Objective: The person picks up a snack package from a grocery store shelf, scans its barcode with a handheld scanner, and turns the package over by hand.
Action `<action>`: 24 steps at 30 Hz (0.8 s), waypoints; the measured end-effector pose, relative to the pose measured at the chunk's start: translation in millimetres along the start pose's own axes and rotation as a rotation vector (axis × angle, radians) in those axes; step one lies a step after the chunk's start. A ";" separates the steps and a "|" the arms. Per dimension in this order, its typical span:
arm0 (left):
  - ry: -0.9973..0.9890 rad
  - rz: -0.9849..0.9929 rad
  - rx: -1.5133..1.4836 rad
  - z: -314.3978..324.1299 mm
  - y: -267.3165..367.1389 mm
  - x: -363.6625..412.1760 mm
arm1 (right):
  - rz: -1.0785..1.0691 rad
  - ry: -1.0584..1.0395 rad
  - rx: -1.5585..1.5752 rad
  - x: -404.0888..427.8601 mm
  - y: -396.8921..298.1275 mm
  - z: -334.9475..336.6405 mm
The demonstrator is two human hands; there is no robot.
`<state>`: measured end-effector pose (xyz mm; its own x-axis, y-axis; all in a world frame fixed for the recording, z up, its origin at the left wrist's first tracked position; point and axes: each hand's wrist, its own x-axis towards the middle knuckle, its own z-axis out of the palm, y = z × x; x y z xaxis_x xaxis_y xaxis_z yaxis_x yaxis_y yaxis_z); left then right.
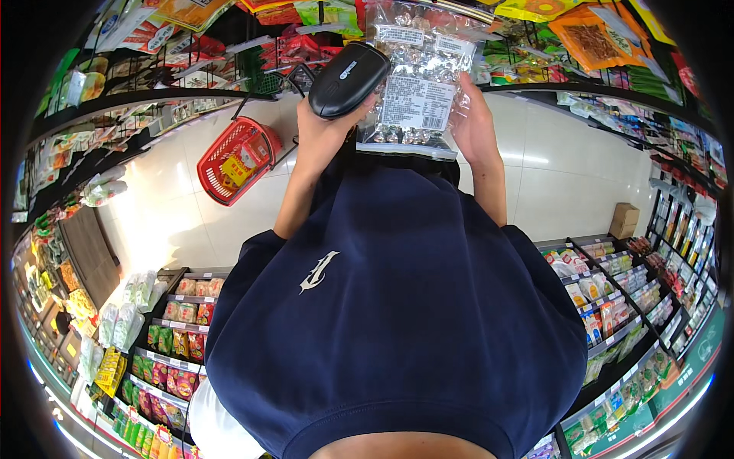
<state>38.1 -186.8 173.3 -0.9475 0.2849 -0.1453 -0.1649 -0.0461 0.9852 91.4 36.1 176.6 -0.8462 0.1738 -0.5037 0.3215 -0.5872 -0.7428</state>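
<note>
My left hand [330, 129] is closed around a black handheld barcode scanner [348, 79], its rounded top facing up; the fingers beneath it are partly hidden and lie against the bag's left side. A clear plastic zip bag [416, 86] of small silvery wrapped pieces is held up before my chest, with white printed labels and a barcode on the side facing me. At the bag's right edge, my right hand [479, 123] grips it, thumb on the near side and the other fingers mostly hidden.
Hanging packets [602, 43] fill the shelf rack just beyond my hands. A red plastic shopping basket [231, 129] with packaged goods stands on the tiled floor to the left. Snack shelves [172, 341] are behind me at left, more shelves [608, 304] at right, near a cardboard box [624, 221].
</note>
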 end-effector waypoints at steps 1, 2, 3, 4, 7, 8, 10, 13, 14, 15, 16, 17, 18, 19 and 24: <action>0.001 -0.001 0.000 -0.4 -1.0 0.2 | -0.008 -0.004 0.002 -0.2 0.2 0.1; -0.001 0.004 -0.013 -1.0 -2.9 1.0 | -0.017 -0.007 0.005 -0.5 0.3 0.3; -0.002 0.009 -0.027 -1.3 -4.3 1.3 | -0.016 -0.006 0.005 -0.6 0.5 0.0; -0.003 0.008 -0.027 -1.5 -4.1 1.1 | -0.020 -0.019 0.007 -0.8 0.7 -0.3; -0.017 0.002 -0.006 -2.1 -3.9 1.1 | -0.028 -0.045 0.013 -0.7 1.2 -0.4; -0.017 -0.001 -0.009 -2.4 -5.1 1.4 | -0.030 -0.059 0.017 -0.8 1.4 -0.2; -0.017 -0.004 -0.012 -2.9 -6.3 2.0 | -0.029 -0.053 0.014 -2.7 -0.6 2.6; -0.017 0.003 -0.010 -3.5 -7.1 1.7 | -0.028 -0.064 0.012 -0.7 1.6 -1.7; -0.025 0.023 -0.009 -3.3 -5.7 1.9 | -0.030 -0.082 0.013 0.1 2.7 -3.6; -0.031 0.042 -0.007 -3.3 -4.6 2.0 | -0.028 -0.082 0.012 -0.4 3.0 -2.4; -0.030 0.040 -0.008 -3.4 -4.1 1.7 | -0.036 -0.073 0.016 -1.2 3.0 -0.4; -0.025 0.032 -0.012 -3.5 -3.8 1.1 | -0.044 -0.063 0.021 -1.6 3.3 0.8; -0.018 0.024 -0.014 -4.1 -3.6 0.1 | -0.041 -0.065 0.021 -1.6 4.3 0.8; -0.015 0.023 -0.014 -5.3 -3.6 -1.1 | -0.037 -0.071 0.016 -1.4 5.5 0.5; 0.000 0.028 -0.020 -6.8 -5.2 -3.7 | -0.032 -0.077 0.021 1.8 10.1 -1.7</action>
<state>40.6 -194.1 168.2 -0.9518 0.2832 -0.1180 -0.1442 -0.0734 0.9868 93.8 31.8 167.5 -0.8861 0.1320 -0.4443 0.2857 -0.5993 -0.7478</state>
